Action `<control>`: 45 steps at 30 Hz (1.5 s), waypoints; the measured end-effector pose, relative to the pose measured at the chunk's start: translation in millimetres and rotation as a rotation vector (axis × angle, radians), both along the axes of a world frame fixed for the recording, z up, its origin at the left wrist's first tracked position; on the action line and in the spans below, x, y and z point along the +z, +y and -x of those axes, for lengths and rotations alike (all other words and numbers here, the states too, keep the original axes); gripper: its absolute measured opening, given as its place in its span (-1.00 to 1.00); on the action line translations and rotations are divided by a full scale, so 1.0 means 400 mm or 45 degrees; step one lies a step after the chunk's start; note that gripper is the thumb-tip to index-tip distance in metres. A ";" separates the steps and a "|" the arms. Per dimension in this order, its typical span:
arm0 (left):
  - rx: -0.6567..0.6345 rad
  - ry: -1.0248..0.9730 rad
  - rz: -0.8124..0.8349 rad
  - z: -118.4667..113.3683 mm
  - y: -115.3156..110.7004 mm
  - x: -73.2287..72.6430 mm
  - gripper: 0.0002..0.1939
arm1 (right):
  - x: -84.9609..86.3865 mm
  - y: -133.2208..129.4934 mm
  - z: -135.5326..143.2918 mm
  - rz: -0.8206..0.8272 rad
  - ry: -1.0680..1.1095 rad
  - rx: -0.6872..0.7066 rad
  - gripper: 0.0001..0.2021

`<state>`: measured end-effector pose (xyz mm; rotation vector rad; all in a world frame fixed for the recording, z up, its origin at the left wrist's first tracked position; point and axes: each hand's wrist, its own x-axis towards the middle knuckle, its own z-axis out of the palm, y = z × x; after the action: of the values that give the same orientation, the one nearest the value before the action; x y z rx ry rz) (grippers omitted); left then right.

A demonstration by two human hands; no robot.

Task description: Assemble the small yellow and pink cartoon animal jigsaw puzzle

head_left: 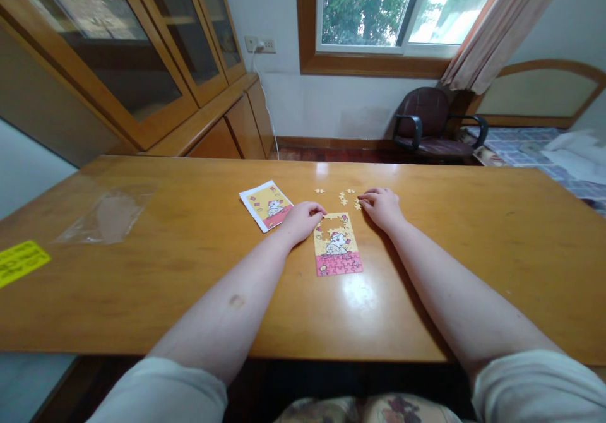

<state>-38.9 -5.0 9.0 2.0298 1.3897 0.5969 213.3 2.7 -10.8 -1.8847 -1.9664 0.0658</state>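
Observation:
A partly assembled jigsaw puzzle (338, 263) lies flat on the table, its picture a white animal on yellow and pink. A gap shows bare table in its upper part. My left hand (303, 221) is at the puzzle's upper left corner, fingers curled together with the tips at the edge; anything between them is hidden. To the right of the puzzle, my right hand (382, 207) has its fingers closed at a small yellow puzzle piece (358, 204). Several loose pieces (343, 199) lie just beyond the puzzle. Left of it rests a reference picture card (265, 205), partly behind my left hand.
The wooden table (189, 271) carries a clear plastic bag (111, 216) and a yellow label (21, 262) on the left. Beyond its far edge stand a glass-door cabinet (208, 120) and an office chair (428, 120), below a window (369, 6).

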 end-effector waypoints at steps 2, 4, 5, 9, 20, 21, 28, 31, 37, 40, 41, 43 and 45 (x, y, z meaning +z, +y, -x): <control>-0.001 0.005 0.000 0.000 -0.001 0.000 -0.77 | 0.001 0.000 0.002 0.005 0.003 -0.006 -0.76; -0.004 0.004 0.003 0.000 -0.001 0.001 -0.77 | 0.002 0.002 0.003 0.008 0.015 -0.011 -0.78; -0.002 0.004 0.006 0.000 -0.002 0.001 -0.77 | 0.003 0.002 0.003 0.011 0.022 -0.013 -0.79; 0.009 -0.001 0.020 -0.001 -0.003 0.003 -0.77 | 0.009 0.002 0.004 0.034 0.048 -0.049 -0.83; -0.018 -0.009 0.012 0.002 -0.001 0.000 -0.77 | 0.037 -0.019 0.003 -0.033 0.206 -0.057 -0.83; -0.015 -0.009 0.010 0.002 -0.001 0.000 -0.77 | 0.045 -0.024 0.008 -0.037 0.205 -0.034 -0.82; -0.011 0.011 -0.001 0.000 -0.003 0.006 -0.78 | 0.111 -0.091 0.098 0.113 0.200 0.295 -0.88; -0.017 0.019 -0.004 0.000 -0.001 0.003 -0.77 | 0.127 -0.119 0.142 0.280 0.227 0.389 -0.90; -0.033 0.000 -0.025 0.001 0.007 -0.013 -0.75 | 0.126 -0.143 0.185 0.440 0.192 0.494 -0.89; -0.027 0.006 -0.032 0.002 0.007 -0.015 -0.76 | 0.115 -0.147 0.191 0.476 0.223 0.559 -0.89; -0.027 0.009 -0.032 0.002 0.007 -0.014 -0.76 | 0.110 -0.148 0.191 0.484 0.219 0.587 -0.89; -0.029 0.012 -0.029 0.001 0.007 -0.012 -0.76 | 0.103 -0.149 0.193 0.476 0.176 0.632 -0.90; -0.029 0.013 -0.021 0.000 0.007 -0.010 -0.76 | 0.100 -0.149 0.194 0.443 0.103 0.642 -0.90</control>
<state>-39.0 -2.3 5.0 2.0620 1.3698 0.5907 135.8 -57.0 29.0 -1.4873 -2.4434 0.6541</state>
